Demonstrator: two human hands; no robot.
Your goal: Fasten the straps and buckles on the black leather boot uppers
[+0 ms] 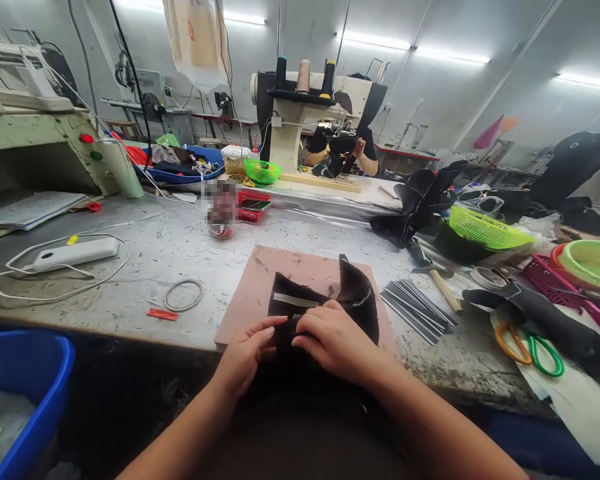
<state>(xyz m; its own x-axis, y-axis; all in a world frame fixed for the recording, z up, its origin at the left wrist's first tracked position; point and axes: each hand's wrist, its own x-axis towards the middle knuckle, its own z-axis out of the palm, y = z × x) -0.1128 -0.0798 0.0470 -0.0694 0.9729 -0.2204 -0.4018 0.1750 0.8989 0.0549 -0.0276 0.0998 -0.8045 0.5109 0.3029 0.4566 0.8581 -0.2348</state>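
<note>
A black piece that looks like a leather boot upper (357, 293) lies over a pinkish board (245, 293) at the table's front edge. One flap of it stands up at the right, and a pale strip (296, 300) runs along its left part. My left hand (245, 353) pinches the near edge of the piece between thumb and fingers. Just to its right, my right hand (333, 337) is closed on the same edge, fingers curled over it. What lies under my fingertips is hidden.
Right of the board lie grey strips (420, 310), a hammer (445, 290) and scissors (545, 355). A wire ring (183, 295), red packet (162, 314) and white power strip (77, 253) sit left. A blue bin (55, 373) stands below. Behind, a co-worker's hands (365, 157) work at a sewing machine (290, 133).
</note>
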